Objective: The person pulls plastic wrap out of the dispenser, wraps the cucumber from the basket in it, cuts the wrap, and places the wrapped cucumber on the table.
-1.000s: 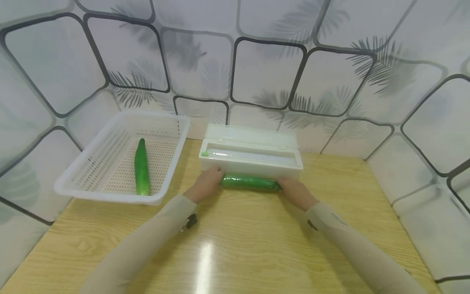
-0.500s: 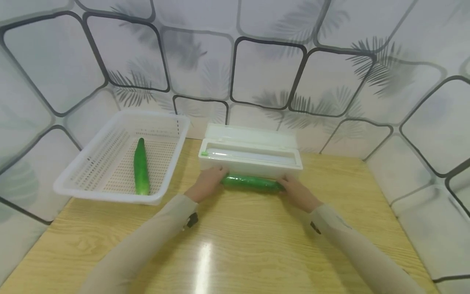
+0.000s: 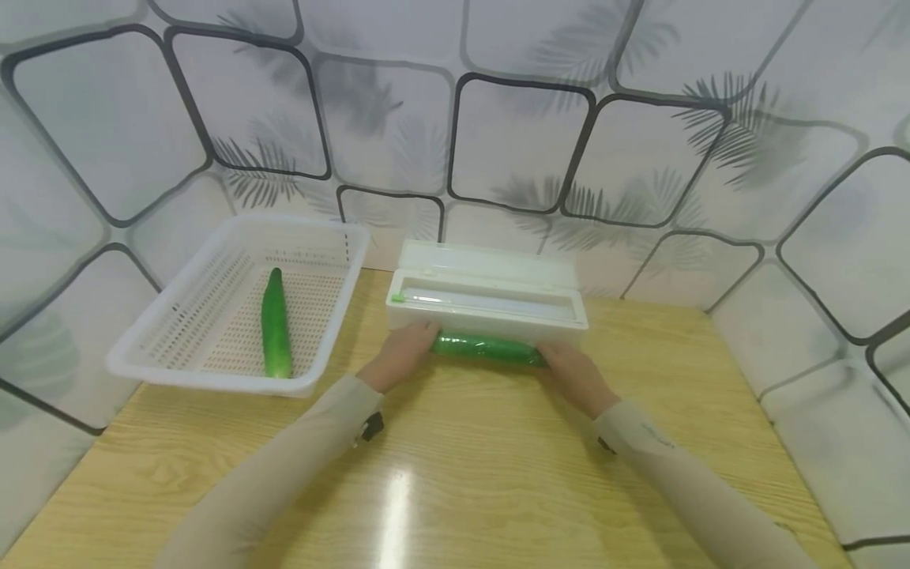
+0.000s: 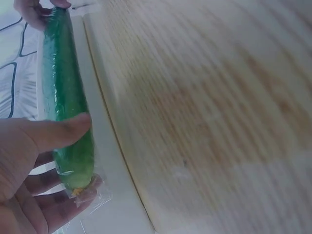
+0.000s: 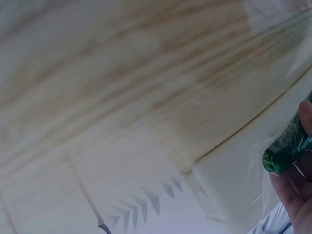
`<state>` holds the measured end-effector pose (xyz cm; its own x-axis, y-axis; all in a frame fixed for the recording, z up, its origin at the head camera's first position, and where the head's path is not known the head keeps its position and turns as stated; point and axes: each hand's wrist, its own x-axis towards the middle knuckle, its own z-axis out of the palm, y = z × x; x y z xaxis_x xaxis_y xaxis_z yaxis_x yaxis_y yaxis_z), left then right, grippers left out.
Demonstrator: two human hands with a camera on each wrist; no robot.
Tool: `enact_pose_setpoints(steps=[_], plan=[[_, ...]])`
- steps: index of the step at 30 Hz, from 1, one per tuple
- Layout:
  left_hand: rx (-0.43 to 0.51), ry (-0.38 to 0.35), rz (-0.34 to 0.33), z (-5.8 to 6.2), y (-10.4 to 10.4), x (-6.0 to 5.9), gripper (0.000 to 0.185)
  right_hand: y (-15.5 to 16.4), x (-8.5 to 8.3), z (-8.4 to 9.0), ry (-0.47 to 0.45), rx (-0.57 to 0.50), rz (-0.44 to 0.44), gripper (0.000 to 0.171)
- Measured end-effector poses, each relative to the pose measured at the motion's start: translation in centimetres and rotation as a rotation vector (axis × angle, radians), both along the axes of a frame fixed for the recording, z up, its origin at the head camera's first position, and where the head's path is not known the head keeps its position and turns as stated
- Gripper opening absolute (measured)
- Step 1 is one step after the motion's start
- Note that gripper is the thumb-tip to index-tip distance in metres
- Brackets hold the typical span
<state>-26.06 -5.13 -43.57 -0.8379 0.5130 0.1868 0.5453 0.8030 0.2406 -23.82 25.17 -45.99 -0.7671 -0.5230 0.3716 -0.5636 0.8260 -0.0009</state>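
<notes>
Two beige sleeves (image 3: 284, 474) reach forward across the glossy, pale wood-grain tabletop (image 3: 455, 474), and both hands meet at one thing: a long green cucumber wrapped in clear plastic film (image 3: 486, 348). It lies crosswise on the tabletop, pressed right up against the front wall of the white rectangular plastic cling-film dispenser box (image 3: 486, 303).

The left hand (image 3: 401, 354) grips the cucumber's left end; the left wrist view shows the thumb laid over the top and the fingers (image 4: 58, 204) curled underneath, with loose film bunched at the tip. The right hand (image 3: 572, 371) takes the other end, and the right wrist view catches its fingers (image 5: 292, 190) curled round the film-covered tip, a sheet of film trailing beside it.

Just behind, the dispenser box sits with its lid down and a small green slider tab (image 3: 398, 298) at the left end of its top slot.

Off to the left, well apart from the hands, a white perforated plastic basket (image 3: 178, 371) rests with one edge raised, holding a second, bare green cucumber (image 3: 275, 324) lying lengthwise. At the back, a wall of pale covering printed with dark rounded outlines and leaf shadows (image 3: 512, 142).
</notes>
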Motion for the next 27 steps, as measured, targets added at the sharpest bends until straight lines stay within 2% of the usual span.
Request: enact_pose_setpoints(steps=[4,8,12,15,19,22,27], plan=[[-0.001,0.079,-0.003,-0.3,0.0,-0.1,0.040,0.1,-0.1,-0.1,0.070,0.028,0.024,0.034],[-0.006,0.153,-0.007,-0.6,0.2,-0.3,0.039,0.2,-0.1,-0.1,0.083,0.053,0.017,0.034],[0.015,0.155,-0.013,-0.7,0.2,-0.4,0.036,0.3,-0.1,0.0,0.057,0.042,0.025,0.036],[0.030,0.137,-0.018,-0.7,0.1,-0.3,0.035,0.4,-0.4,-0.2,0.005,0.006,0.031,0.040],[0.018,0.137,-0.032,-0.7,0.1,-0.4,0.035,0.5,-0.9,-0.1,-0.112,-0.078,0.004,0.043],[-0.001,0.145,-0.047,-0.9,0.2,-0.6,0.034,0.5,-1.2,0.1,-0.195,-0.124,-0.017,0.039],[-0.044,0.127,-0.064,-1.1,0.2,-0.9,0.028,0.4,-1.5,0.4,-0.277,-0.144,-0.034,0.029]])
